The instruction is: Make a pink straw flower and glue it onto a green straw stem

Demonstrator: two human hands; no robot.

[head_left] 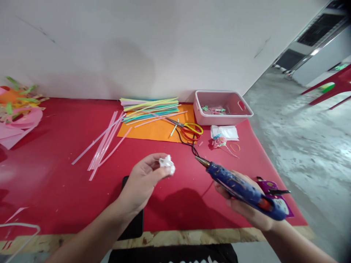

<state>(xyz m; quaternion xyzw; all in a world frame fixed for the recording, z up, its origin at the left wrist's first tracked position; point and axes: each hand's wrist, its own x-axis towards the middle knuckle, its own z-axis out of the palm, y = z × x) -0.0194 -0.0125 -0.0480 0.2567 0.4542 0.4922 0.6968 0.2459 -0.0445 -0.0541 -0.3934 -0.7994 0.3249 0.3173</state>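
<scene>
My left hand (pixel 142 179) pinches a small white crumpled piece (pixel 168 165) between thumb and fingers, above the red table; whether it is paper or fabric I cannot tell. Wrapped in my right hand (pixel 244 201) is a blue hot glue gun (pixel 238 184) with worn, spotted paint. Its metal nozzle points up and left toward the white piece, apart from it. A black cord (pixel 192 146) shows beyond the nozzle. Under my left wrist lies a black phone-like slab (pixel 134 226), partly hidden.
Scissors (pixel 189 129) and coloured strips (pixel 150 107) lie on an orange sheet (pixel 134 133). Pink strips (pixel 105 142) are to the left. A pink bin (pixel 223 119) stands at the back right, near a small pink-and-blue flower-like piece (pixel 219 141). A purple item (pixel 274 190) sits near the right edge.
</scene>
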